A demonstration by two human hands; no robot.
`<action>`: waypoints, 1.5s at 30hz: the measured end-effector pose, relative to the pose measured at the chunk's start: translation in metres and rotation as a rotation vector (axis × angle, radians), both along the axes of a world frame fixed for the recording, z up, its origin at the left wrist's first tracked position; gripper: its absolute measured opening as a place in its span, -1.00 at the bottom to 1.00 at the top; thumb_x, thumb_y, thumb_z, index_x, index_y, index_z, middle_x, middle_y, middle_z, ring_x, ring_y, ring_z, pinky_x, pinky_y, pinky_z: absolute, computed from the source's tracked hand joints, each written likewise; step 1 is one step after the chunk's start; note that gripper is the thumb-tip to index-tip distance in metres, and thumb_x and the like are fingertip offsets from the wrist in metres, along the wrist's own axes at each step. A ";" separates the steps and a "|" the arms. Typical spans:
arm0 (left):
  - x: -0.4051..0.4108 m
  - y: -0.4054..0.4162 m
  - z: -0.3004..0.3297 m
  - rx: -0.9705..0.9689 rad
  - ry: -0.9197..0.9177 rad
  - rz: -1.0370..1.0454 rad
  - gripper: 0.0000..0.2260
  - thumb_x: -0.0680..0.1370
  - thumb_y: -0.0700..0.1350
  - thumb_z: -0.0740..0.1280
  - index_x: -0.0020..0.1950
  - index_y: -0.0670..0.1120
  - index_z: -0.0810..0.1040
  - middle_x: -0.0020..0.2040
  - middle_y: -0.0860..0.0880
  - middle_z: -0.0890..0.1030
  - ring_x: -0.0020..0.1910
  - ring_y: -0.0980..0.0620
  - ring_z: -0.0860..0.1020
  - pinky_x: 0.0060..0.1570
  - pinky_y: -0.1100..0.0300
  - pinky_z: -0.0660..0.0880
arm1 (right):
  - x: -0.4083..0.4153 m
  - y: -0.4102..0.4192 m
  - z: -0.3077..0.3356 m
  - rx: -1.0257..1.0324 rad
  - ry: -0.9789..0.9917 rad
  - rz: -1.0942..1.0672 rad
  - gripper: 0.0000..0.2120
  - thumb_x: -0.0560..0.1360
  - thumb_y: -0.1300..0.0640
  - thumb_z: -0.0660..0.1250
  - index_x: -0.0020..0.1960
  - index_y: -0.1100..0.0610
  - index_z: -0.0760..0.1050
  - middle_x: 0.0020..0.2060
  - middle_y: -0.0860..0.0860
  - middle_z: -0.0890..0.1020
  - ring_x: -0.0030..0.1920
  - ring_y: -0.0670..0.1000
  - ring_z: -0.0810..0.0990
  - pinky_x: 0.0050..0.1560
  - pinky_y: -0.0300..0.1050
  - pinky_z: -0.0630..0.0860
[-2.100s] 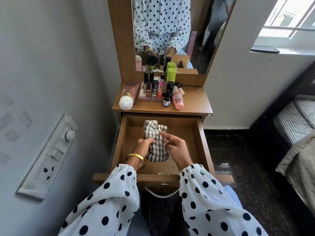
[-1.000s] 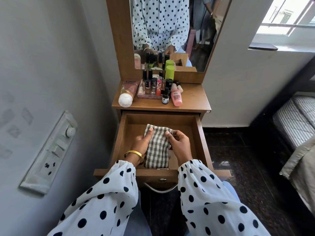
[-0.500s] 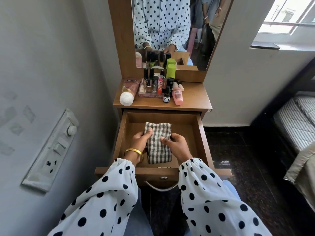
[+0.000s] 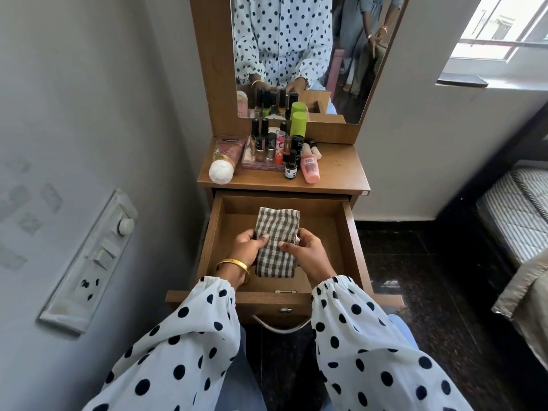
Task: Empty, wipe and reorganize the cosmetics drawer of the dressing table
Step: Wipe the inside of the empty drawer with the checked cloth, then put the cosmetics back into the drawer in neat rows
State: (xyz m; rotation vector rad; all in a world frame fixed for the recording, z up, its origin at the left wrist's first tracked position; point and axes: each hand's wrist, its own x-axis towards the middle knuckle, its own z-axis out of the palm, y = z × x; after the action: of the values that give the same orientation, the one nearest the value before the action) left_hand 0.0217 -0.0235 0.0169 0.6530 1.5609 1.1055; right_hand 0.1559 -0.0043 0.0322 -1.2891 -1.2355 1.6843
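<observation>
At the centre of the frame one open drawer (image 4: 350, 232) holds one folded checked cloth (image 4: 275, 241). The left hand (image 4: 246, 247) grips its left edge with curled fingers, and the right hand (image 4: 305, 252) pinches its right edge. Above, on the dressing table top (image 4: 338, 170), lie one white-capped pink tube (image 4: 224, 158), a cluster of small bottles too crowded to count, one green can (image 4: 298, 123) and one pink bottle (image 4: 310, 167). Their labels are too small to read.

Woven checked cloth (image 4: 277, 232), matt wooden drawer (image 4: 350, 232)

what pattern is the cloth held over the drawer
The cloth is checked, dark grey-brown and off-white; the head view shows it best.
</observation>
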 end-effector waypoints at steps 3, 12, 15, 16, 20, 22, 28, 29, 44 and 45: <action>0.001 -0.001 0.000 0.007 -0.041 -0.006 -0.78 0.55 -0.17 0.27 0.17 -0.19 0.50 0.16 -0.20 0.58 0.02 -0.08 0.55 -0.03 0.09 0.51 | 0.000 -0.001 0.000 0.044 -0.004 -0.022 -0.74 0.47 0.36 0.32 0.13 0.20 0.44 -0.04 0.04 0.60 -0.01 0.03 0.61 -0.02 -0.13 0.58; 0.004 -0.001 0.001 0.056 0.002 -0.003 -0.75 0.53 -0.26 0.27 0.21 -0.23 0.46 0.19 -0.26 0.55 0.15 -0.21 0.54 0.11 -0.02 0.50 | 0.001 0.002 -0.004 0.005 0.007 -0.102 -0.62 0.43 0.32 0.39 0.21 0.30 0.41 0.06 0.21 0.62 0.05 0.15 0.63 0.02 0.00 0.60; 0.005 -0.001 0.002 0.068 0.017 -0.001 -0.74 0.53 -0.26 0.28 0.21 -0.24 0.46 0.18 -0.25 0.56 0.15 -0.21 0.55 0.11 -0.02 0.51 | 0.001 0.001 -0.003 -0.005 0.018 -0.110 -0.69 0.43 0.34 0.38 0.15 0.30 0.44 0.04 0.24 0.63 0.00 0.15 0.64 -0.01 -0.01 0.59; 0.005 -0.001 0.002 0.069 0.027 -0.005 -0.74 0.52 -0.25 0.29 0.21 -0.24 0.46 0.18 -0.25 0.56 0.14 -0.20 0.55 0.11 -0.01 0.51 | 0.001 0.001 -0.003 -0.008 0.025 -0.116 -0.71 0.43 0.34 0.38 0.13 0.30 0.45 0.03 0.23 0.63 -0.01 0.14 0.64 0.00 -0.02 0.59; 0.007 -0.003 0.004 0.082 0.061 -0.028 -0.73 0.52 -0.21 0.30 0.21 -0.22 0.47 0.16 -0.22 0.57 0.11 -0.15 0.56 0.08 0.04 0.52 | 0.005 0.001 0.000 -0.012 0.066 -0.135 -0.77 0.43 0.36 0.36 0.08 0.27 0.48 -0.08 0.10 0.64 -0.05 0.07 0.63 0.00 -0.08 0.58; 0.008 -0.004 0.004 0.103 0.078 -0.041 -0.74 0.52 -0.22 0.29 0.20 -0.23 0.48 0.15 -0.22 0.58 0.04 -0.08 0.57 0.01 0.11 0.53 | 0.008 0.001 -0.001 -0.028 0.096 -0.141 -0.82 0.44 0.37 0.35 0.02 0.22 0.50 -0.10 0.07 0.64 -0.05 0.06 0.64 0.02 -0.06 0.58; 0.017 0.002 0.006 0.156 0.119 -0.073 -0.74 0.51 -0.25 0.31 0.19 -0.25 0.49 0.16 -0.25 0.58 -0.04 -0.01 0.57 -0.08 0.26 0.53 | 0.021 0.004 0.006 -0.024 0.128 -0.163 -0.80 0.46 0.36 0.32 0.07 0.22 0.50 -0.09 0.06 0.64 -0.06 0.01 0.64 0.00 -0.09 0.58; 0.021 0.004 0.009 0.162 0.113 -0.064 -0.73 0.51 -0.25 0.31 0.20 -0.26 0.48 0.17 -0.25 0.57 0.02 -0.06 0.57 -0.04 0.21 0.53 | 0.024 0.006 0.009 -0.011 0.122 -0.167 -0.81 0.46 0.36 0.32 0.06 0.19 0.50 -0.08 0.06 0.64 -0.05 0.01 0.64 0.00 -0.10 0.59; 0.088 0.097 0.067 0.316 0.150 -0.127 -0.63 0.53 -0.33 0.22 0.34 -0.21 0.40 0.23 -0.23 0.54 0.24 -0.14 0.50 0.27 -0.06 0.44 | 0.074 0.114 0.068 0.178 0.035 -0.496 -0.77 0.48 0.40 0.27 0.13 0.39 0.46 -0.01 0.20 0.59 -0.04 0.08 0.60 -0.07 -0.13 0.58; 0.090 0.101 0.067 0.319 0.173 -0.146 -0.63 0.53 -0.34 0.21 0.34 -0.22 0.39 0.26 -0.22 0.52 0.27 -0.12 0.48 0.29 -0.04 0.42 | 0.073 0.124 0.067 0.180 0.012 -0.500 -0.76 0.48 0.40 0.28 0.14 0.40 0.46 0.04 0.24 0.59 0.02 0.13 0.60 0.02 -0.03 0.57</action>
State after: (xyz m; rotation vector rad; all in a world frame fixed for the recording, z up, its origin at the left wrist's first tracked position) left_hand 0.1113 0.0773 0.0841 1.0850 1.4662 1.2238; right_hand 0.2294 0.1196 0.0992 -1.3374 -0.9315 1.1951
